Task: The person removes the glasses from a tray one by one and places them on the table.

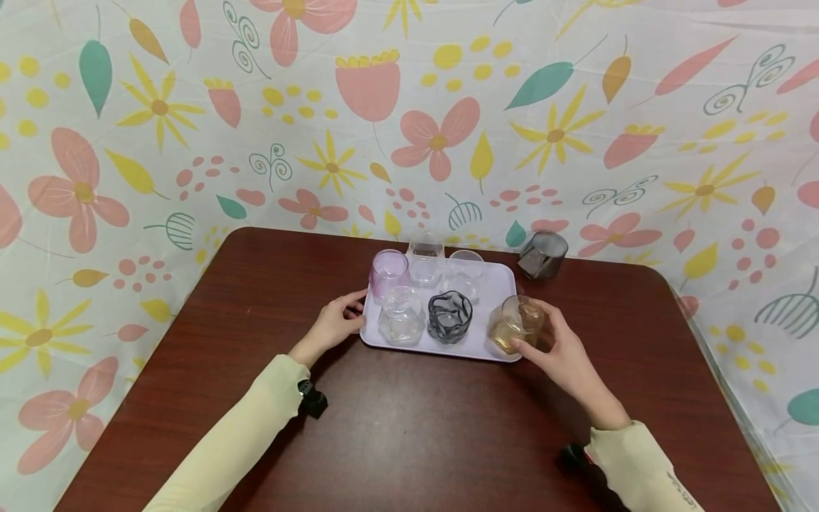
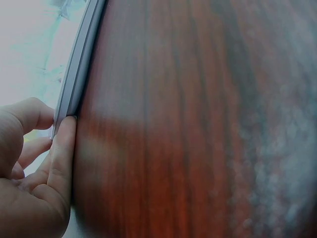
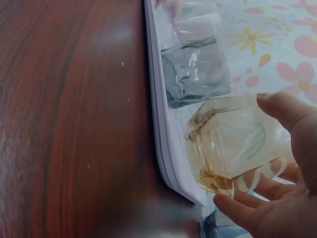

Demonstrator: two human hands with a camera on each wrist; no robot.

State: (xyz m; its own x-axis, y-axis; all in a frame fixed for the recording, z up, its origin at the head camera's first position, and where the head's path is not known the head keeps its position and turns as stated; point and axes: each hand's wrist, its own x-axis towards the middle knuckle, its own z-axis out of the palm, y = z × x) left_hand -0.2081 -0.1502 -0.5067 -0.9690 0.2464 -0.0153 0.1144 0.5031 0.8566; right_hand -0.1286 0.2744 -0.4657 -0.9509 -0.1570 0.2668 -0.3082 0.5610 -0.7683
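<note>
A pale lilac tray [image 1: 498, 279] lies on the table with several glasses on it. My left hand [image 1: 331, 327] pinches its left rim; in the left wrist view, the fingers and thumb meet on the tray edge [image 2: 79, 64]. Over the tray's right end, my right hand [image 1: 563, 348] grips an amber faceted glass [image 1: 517, 323], thumb and fingers on opposite sides. Beside that glass stands a dark grey wavy glass [image 1: 451, 318], also in the right wrist view [image 3: 195, 72]. A clear glass [image 1: 402, 316] and a pink glass [image 1: 388, 274] fill the left part.
Two clear glasses, one taller [image 1: 425, 257] and one rounder [image 1: 466, 276], stand at the tray's back. Behind its right corner, a smoky grey glass [image 1: 542, 254] is on the brown table [image 1: 397, 434]. A flowered cloth [image 1: 256, 128] hangs along the table's far edge.
</note>
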